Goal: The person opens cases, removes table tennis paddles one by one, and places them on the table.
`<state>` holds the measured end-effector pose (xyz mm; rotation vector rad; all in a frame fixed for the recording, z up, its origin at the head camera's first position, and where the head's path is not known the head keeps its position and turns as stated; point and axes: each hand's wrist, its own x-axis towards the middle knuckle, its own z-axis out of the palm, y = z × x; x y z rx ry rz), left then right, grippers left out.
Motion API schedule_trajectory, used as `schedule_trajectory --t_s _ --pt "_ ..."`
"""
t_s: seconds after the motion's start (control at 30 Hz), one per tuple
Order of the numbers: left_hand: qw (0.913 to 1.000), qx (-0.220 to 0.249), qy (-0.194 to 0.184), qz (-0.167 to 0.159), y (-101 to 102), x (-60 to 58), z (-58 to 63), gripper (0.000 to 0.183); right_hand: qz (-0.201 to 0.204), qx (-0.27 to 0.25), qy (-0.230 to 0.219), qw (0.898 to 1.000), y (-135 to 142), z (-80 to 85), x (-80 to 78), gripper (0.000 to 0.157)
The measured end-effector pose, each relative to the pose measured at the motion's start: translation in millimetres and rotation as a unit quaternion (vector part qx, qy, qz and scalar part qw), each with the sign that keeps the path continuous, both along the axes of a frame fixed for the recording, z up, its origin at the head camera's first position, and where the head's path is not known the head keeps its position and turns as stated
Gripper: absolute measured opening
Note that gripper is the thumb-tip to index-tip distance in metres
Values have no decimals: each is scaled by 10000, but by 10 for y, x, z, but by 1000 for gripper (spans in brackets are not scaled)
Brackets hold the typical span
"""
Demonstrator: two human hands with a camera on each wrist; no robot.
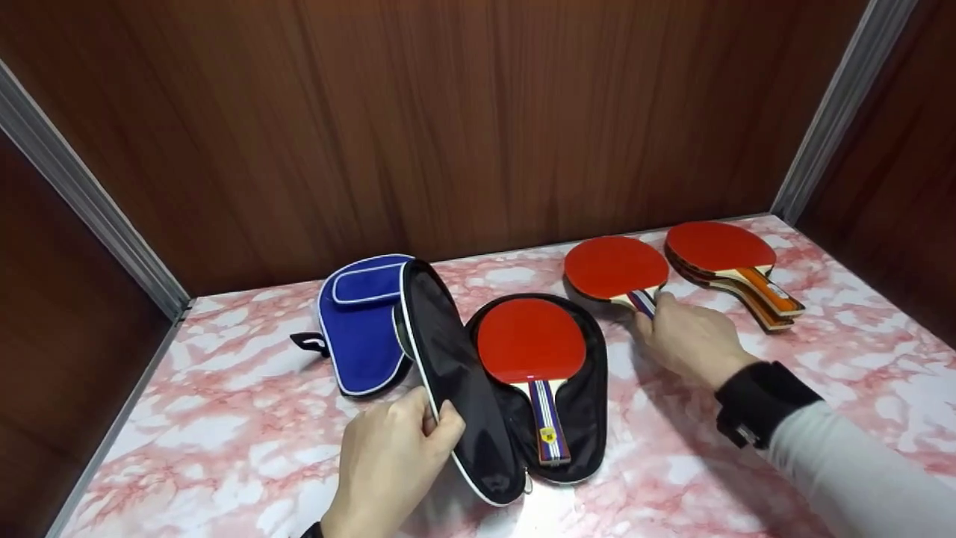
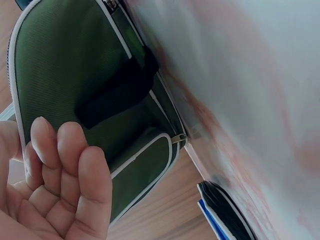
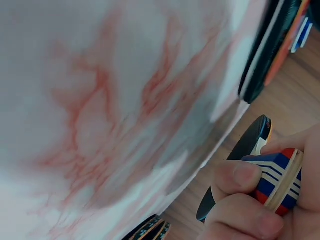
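A green table tennis paddle case with black lining [image 1: 590, 418] lies open in the head view. My left hand [image 1: 396, 456] pinches the white-edged rim of its raised lid [image 1: 463, 373]; the lid's green outside [image 2: 60, 55] shows in the left wrist view. Inside the case's base lies a red paddle [image 1: 532, 340], its striped handle towards me. To the right, my right hand [image 1: 694, 336] grips another red paddle [image 1: 616, 265] by its striped handle [image 3: 267, 172]. That paddle is held above the table, red face up.
A blue paddle case [image 1: 366, 344] with white trim lies behind the left side of the lid. Stacked paddles [image 1: 721, 250] with orange handles are at the back right. The marbled table [image 1: 246, 448] meets brown wood-grain panels [image 1: 478, 134] behind.
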<state>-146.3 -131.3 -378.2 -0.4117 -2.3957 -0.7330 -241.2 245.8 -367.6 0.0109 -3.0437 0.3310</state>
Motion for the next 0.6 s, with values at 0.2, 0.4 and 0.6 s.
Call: schedule_trajectory --t_s 0.2,0.4,0.6 --pt "10000 -44 88 0 7 -8 -2 39 -60 36 -355 9993 50 -24 -122 45" --pt "9998 -79 163 -2 4 -17 -7 39 -51 273 -463 9985 61 -59 -159 47" --pt "9999 -84 118 19 -3 -15 -12 38 49 623 -442 9971 76 -64 -154 45"
